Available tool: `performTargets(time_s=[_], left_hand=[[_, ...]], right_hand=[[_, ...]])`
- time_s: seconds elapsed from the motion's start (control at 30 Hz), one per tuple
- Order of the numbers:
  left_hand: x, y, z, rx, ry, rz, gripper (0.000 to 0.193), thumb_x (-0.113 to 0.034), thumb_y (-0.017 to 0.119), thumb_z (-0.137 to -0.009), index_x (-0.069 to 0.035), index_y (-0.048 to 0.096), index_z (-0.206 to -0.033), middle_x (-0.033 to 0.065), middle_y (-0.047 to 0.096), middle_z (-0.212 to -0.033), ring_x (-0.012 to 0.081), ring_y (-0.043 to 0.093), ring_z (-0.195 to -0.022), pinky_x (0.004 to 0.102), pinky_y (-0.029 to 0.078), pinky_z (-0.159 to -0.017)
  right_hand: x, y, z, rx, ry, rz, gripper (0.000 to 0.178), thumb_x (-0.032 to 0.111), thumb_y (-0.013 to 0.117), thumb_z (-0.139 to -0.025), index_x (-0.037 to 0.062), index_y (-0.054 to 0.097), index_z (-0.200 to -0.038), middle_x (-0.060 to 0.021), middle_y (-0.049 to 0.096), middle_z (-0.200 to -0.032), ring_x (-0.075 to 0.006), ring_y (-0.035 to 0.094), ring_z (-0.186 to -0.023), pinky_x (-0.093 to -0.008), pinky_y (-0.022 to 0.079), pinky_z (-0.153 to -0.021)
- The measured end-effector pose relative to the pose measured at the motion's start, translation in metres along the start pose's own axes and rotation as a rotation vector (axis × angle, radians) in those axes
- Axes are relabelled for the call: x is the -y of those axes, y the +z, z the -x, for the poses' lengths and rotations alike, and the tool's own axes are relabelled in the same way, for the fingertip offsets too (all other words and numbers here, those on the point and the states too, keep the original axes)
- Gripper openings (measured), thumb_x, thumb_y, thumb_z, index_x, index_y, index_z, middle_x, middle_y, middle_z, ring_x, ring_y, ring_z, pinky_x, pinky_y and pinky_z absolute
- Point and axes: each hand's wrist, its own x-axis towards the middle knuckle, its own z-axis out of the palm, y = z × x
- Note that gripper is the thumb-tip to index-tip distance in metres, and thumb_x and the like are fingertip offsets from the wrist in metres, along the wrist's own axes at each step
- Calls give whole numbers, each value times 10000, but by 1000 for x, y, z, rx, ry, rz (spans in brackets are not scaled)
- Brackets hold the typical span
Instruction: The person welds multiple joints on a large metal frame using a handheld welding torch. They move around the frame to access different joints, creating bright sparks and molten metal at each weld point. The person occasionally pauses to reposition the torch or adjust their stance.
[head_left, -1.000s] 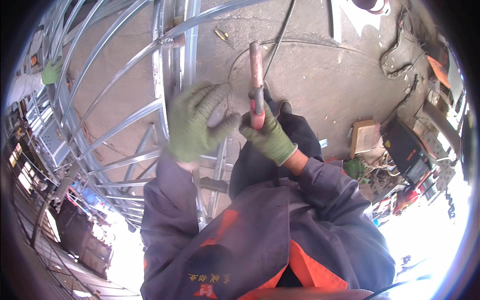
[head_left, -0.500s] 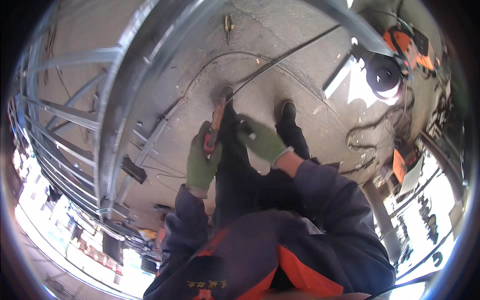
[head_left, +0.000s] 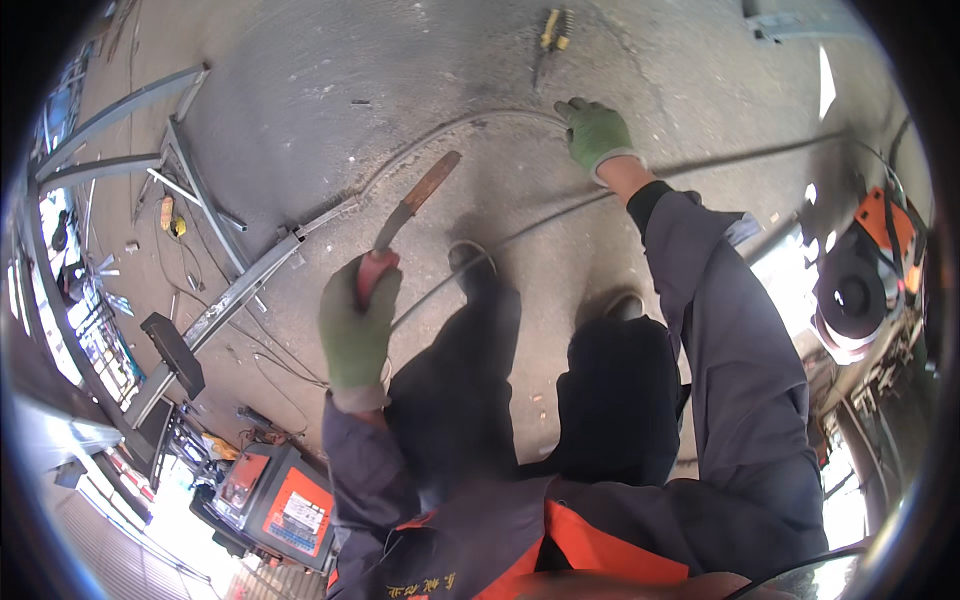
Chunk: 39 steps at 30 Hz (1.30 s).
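My left hand [head_left: 352,338], in a green glove, is closed round the red handle of a tool with a flat, rusty blade [head_left: 430,190]. The blade points up and away from me, over the floor. My right hand [head_left: 598,137], also gloved in green, is stretched far forward with its fingers extended and nothing visible in them. Beyond its fingertips lie yellow-and-black pliers [head_left: 555,32] on the concrete. A grey cable [head_left: 450,125] curves over the floor to beside the right fingers; whether they touch it I cannot tell.
A dark cable [head_left: 560,208] crosses the floor by my feet. Steel framing [head_left: 105,170] and a long metal bar [head_left: 240,295] lie to the left. An orange-and-grey machine [head_left: 290,505] stands lower left, and an orange unit with a dark round part [head_left: 850,290] at right.
My right hand has moved from near the left hand forward toward the pliers. The left hand still holds the red-handled tool. The view has shifted; the large steel frame fills less of it.
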Motion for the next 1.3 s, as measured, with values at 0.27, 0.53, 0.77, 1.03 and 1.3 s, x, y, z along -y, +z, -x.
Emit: performTargets(time_s=[0.27, 0.53, 0.77, 1.03, 1.3], left_hand=[[53, -53, -12, -80, -261, 648, 542, -438, 682, -1119, 44, 685, -1366, 63, 732, -1003, 150, 681, -883, 299, 534, -793], [97, -68, 23, 99, -288, 972, 815, -620, 775, -987, 109, 658, -1332, 173, 750, -912, 263, 708, -759, 382, 547, -702], [116, -62, 65, 109, -235, 1254, 712, -521, 829, -971, 116, 698, -1259, 219, 750, -907, 294, 711, -736, 370, 542, -656], [114, -64, 99, 45, -236, 1212, 771, -646, 830, -900, 71, 717, -1159, 200, 722, -795, 282, 673, -622, 412, 531, -582], [92, -80, 122, 95, -128, 1256, 767, -624, 831, -927, 66, 723, -1244, 224, 778, -899, 272, 712, -703, 373, 538, -639]], right_hand=[[-11, 46, -129, -147, -177, 319, 428, 287, 640, -1019, 221, 725, -1433, -73, 661, -1492, -304, 670, -1340, -476, 559, -1013], [-32, 53, -155, -78, -445, 557, 324, 236, 684, -996, 187, 778, -1303, -74, 710, -1371, -297, 724, -1199, -493, 566, -960], [-47, 94, -134, -175, -481, 379, 307, 265, 646, -1045, 128, 749, -1299, -133, 762, -1312, -359, 756, -1097, -524, 592, -924], [-8, 6, -52, 2, 91, -966, 365, 296, 667, -1103, 19, 693, -1340, -131, 771, -1204, -190, 751, -1006, -363, 597, -826], [72, -29, 124, 746, 282, -1482, 318, 225, 734, -1080, 39, 688, -1334, -73, 748, -1142, -197, 745, -1034, -345, 633, -890]])
